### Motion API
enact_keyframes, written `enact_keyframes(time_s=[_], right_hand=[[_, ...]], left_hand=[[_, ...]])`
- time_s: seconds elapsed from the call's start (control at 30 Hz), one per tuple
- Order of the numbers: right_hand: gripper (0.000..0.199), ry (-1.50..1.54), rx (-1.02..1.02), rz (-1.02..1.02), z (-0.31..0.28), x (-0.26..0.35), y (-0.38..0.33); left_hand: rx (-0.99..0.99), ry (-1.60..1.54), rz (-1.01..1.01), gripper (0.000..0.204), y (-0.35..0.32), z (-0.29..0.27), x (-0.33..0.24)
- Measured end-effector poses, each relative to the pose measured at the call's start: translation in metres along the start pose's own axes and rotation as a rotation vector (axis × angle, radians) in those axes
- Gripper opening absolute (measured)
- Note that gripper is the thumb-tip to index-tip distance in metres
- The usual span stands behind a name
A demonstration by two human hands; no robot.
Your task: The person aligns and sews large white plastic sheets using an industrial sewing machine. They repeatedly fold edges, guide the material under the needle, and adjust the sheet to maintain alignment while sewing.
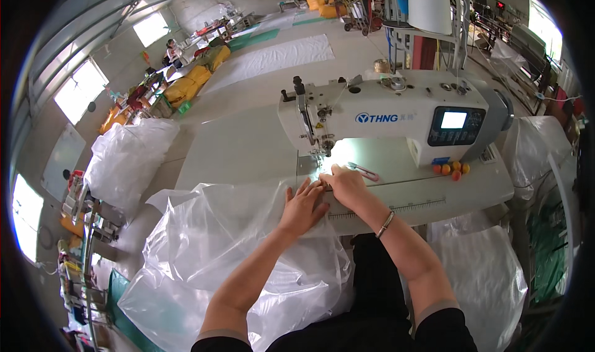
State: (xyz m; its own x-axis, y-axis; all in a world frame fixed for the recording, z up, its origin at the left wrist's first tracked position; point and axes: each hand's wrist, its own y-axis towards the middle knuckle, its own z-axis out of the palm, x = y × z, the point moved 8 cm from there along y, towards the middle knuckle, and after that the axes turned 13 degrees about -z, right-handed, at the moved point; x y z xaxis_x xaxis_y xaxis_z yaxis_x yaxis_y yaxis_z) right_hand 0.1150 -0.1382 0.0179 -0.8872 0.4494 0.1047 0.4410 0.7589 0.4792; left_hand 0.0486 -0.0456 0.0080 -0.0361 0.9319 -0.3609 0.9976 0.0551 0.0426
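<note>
Fingers spread, my left hand (302, 207) lies flat on a clear plastic sheet (217, 228) at the front of the sewing machine table (235, 147). Most of the sheet hangs off the near edge in loose folds, down over my lap. My right hand (348, 186), with a bracelet at the wrist, is closed just right of the left fingertips, by the lit needle area. What its fingers pinch is hidden. Over both hands stands the white sewing machine (372, 110), its needle and presser foot (325, 146) close beyond my fingers. Small pink-handled thread snips (364, 171) lie right of my right hand.
Several small orange-red fruits (455, 168) sit below the machine's control panel (457, 126). A ruler strip (396, 208) runs along the table's front. Plastic bundles lie on the floor at left (130, 160) and right (477, 277). A large thread cone (429, 10) stands behind the machine.
</note>
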Motion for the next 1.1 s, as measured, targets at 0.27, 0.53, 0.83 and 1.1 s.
enact_keyframes(time_s=[0.27,0.53,0.83,1.1], right_hand=[[0.016,0.042,-0.062,0.081,0.013,-0.019,0.011],[0.018,0.133,-0.212,0.16,0.008,-0.037,0.011],[0.021,0.993,-0.771,0.489,0.014,-0.082,0.011],[0.026,0.622,-0.679,0.516,0.013,-0.085,0.012]], left_hand=[[0.073,-0.041,0.116,0.056,0.03,-0.005,0.011],[0.07,-0.065,0.134,0.054,0.04,-0.002,0.019],[0.057,-0.006,0.147,0.053,0.048,-0.001,0.019],[-0.025,0.021,0.159,0.051,0.05,-0.003,0.02]])
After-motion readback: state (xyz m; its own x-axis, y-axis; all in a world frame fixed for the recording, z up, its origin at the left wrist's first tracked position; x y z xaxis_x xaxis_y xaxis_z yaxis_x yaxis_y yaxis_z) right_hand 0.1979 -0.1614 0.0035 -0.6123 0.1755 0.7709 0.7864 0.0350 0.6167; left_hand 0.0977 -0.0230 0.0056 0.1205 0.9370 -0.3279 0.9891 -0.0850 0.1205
